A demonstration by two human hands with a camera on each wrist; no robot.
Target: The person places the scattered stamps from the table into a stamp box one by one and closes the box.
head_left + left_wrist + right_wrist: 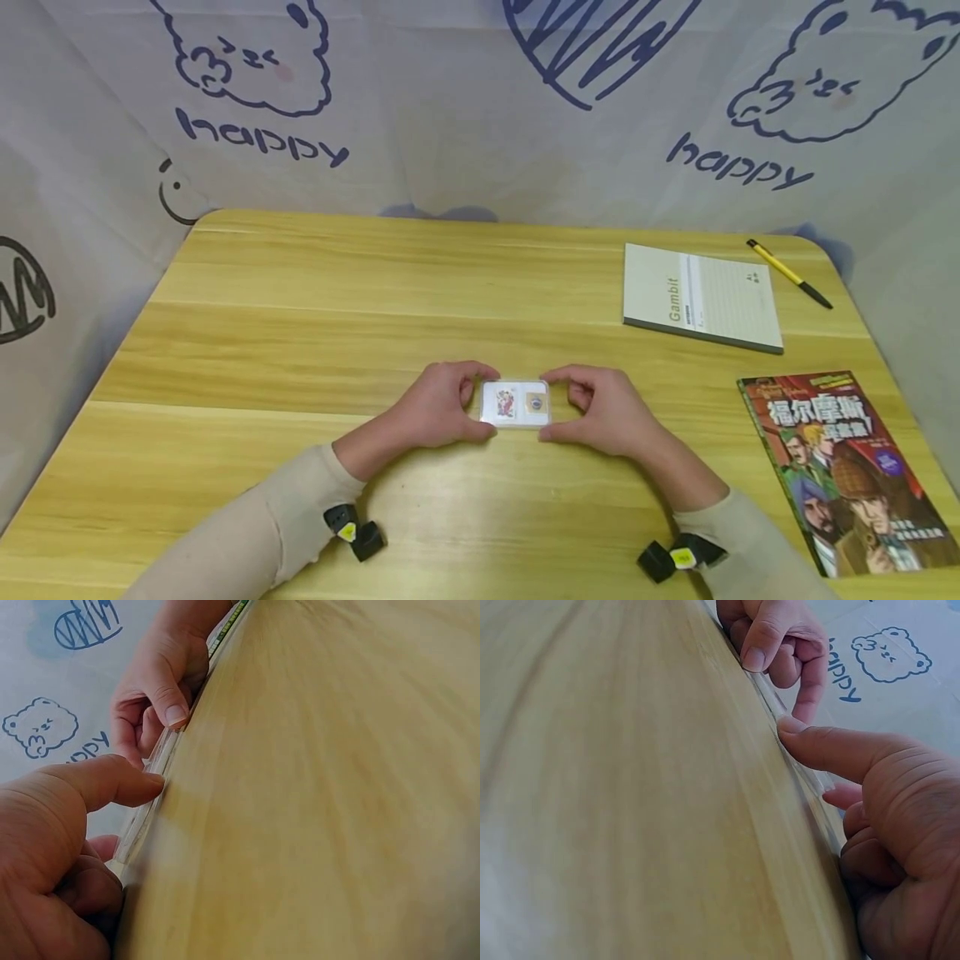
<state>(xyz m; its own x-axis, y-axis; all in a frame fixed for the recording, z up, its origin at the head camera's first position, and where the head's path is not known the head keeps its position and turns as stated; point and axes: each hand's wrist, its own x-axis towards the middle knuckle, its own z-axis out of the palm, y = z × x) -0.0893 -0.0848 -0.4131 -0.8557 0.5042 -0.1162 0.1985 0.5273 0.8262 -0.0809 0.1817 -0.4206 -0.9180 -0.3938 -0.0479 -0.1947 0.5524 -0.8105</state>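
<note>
A small flat clear plastic case [521,419] with a white inside lies at the middle of the wooden table [337,333]. Two little stamp-like pictures show through its lid, a red one [506,404] on the left and a tan one [536,403] on the right. My left hand [442,406] pinches the left end between thumb and forefinger, one at the near corner and one at the far. The right hand [606,410] grips the right end the same way. Both wrist views show the thin edge of the case [142,817] low at the tabletop, thumbs against its near side.
At the back right lies a Gambit notebook [652,283], with a yellow and black pen [787,272] beside it. A colourful comic-style book [847,475] sits at the right, beyond my right forearm. A white printed cloth [450,125] hangs behind the table.
</note>
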